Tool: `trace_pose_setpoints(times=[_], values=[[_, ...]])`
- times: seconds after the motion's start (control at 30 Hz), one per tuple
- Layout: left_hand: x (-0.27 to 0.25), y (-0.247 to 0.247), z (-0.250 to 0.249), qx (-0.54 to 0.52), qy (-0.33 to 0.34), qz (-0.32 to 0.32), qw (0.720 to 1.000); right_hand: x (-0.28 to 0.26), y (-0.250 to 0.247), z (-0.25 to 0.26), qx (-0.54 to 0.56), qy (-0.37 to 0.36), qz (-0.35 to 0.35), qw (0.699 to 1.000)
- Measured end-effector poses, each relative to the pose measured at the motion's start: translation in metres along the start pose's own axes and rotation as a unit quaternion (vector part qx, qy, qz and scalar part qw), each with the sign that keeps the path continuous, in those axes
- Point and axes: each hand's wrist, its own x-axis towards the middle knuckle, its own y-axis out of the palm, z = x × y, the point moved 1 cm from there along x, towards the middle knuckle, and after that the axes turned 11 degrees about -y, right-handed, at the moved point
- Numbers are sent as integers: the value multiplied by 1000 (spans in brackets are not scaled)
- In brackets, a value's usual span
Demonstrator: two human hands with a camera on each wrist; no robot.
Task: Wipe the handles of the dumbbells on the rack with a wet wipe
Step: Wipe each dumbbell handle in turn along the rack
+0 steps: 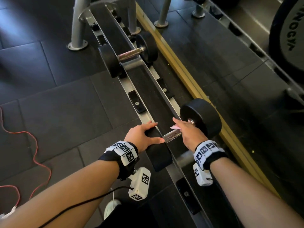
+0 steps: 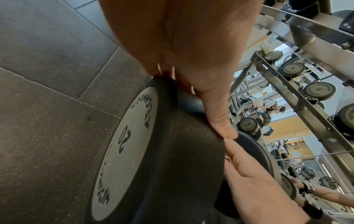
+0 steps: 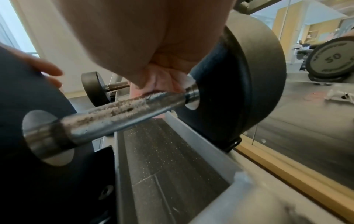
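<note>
A black dumbbell lies across the rack (image 1: 144,83) close to me, its worn metal handle (image 1: 171,136) bare between the two heads. My left hand (image 1: 156,132) rests on the dumbbell's left head (image 1: 160,155), fingers and thumb spread over its rim; the left wrist view shows the thumb (image 2: 216,119) lying along that head (image 2: 172,151). My right hand (image 1: 185,130) wraps the handle's right end beside the right head (image 1: 203,116), with a pale pink wet wipe (image 1: 175,127) bunched under the fingers. From the right wrist, the wipe (image 3: 164,80) is pressed onto the handle (image 3: 124,110).
A second dumbbell (image 1: 130,54) sits farther along the rack. A yellow wooden strip (image 1: 181,69) runs beside the rack on the right, with a large weight plate (image 1: 291,35) beyond it. A red cable (image 1: 36,145) trails over the dark floor tiles at left.
</note>
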Motion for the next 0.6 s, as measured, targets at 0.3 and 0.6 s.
trace_pose_setpoints(times=[0.3, 0.6], values=[[1, 1, 3, -13, -2, -1, 1000, -3, 10, 6, -73, -145, 0, 987], [-1, 0, 2, -17, 1, 0, 1000, -6, 20, 18, -44, -144, -25, 988]])
